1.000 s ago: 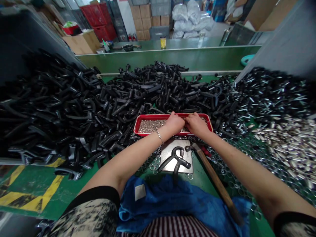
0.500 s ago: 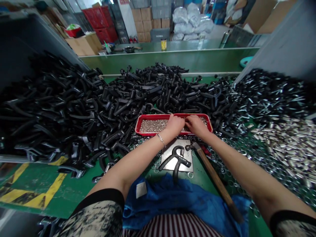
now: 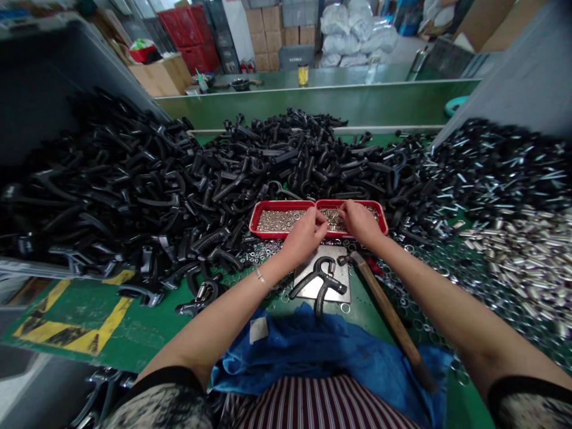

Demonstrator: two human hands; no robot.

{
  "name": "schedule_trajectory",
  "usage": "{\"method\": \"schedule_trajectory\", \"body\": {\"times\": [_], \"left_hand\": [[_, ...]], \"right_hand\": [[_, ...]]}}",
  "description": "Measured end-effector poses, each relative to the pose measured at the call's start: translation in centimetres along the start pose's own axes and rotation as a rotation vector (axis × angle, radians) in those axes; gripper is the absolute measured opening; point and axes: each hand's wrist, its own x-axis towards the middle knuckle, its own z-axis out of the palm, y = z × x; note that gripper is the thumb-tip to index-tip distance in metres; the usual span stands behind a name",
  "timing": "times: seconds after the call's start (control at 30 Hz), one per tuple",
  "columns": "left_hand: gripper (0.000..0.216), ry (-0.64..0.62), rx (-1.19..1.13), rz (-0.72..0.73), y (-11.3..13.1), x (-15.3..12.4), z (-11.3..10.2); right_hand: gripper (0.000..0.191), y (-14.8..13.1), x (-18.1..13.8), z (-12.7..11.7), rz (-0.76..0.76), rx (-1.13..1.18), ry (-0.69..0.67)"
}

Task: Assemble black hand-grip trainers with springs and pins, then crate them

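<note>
A red tray [image 3: 268, 206] of small metal pieces sits in the middle of the green table. My left hand [image 3: 305, 235] hovers over its front edge with fingers pinched together on something too small to name. My right hand [image 3: 360, 221] reaches into the tray's right half, fingers curled among the small parts. Just below the hands, a black hand-grip exerciser [image 3: 318, 284] lies on a grey metal plate [image 3: 343, 279]. A wooden-handled hammer [image 3: 389, 319] lies to the plate's right.
A large heap of black plastic handles [image 3: 147, 179] fills the left and back of the table. Shiny metal tubes [image 3: 518, 250] pile up on the right. Loose metal rings [image 3: 263, 250] lie scattered around the plate. A blue cloth [image 3: 322, 351] covers my lap.
My left hand has drawn back from the tray toward me, now pinched. My right hand stays in the tray. The view has shifted slightly.
</note>
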Motion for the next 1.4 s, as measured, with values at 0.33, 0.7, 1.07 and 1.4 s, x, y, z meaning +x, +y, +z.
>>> {"method": "schedule_trajectory", "body": {"times": [0.33, 0.7, 1.07, 1.4], "left_hand": [[0.011, -0.173, -0.075, -0.164, 0.8, -9.5, -0.8], [0.025, -0.264, 0.374, -0.064, 0.7, -8.2, 2.3], [0.029, -0.391, 0.544, 0.478, 0.5, -7.6, 1.7], [0.050, -0.261, 0.471, 0.134, 2.7, -12.6, 2.1]], "right_hand": [[0.019, -0.3, -0.3, -0.6, 0.031, 0.140, 0.041], [0.016, 1.8, -0.4, -3.8, -0.222, -0.066, -0.320], [0.016, -0.4, -1.4, -7.5, -0.157, -0.163, -0.205], [0.032, -4.7, -12.2, -5.3, 0.459, 0.868, -0.224]]}}
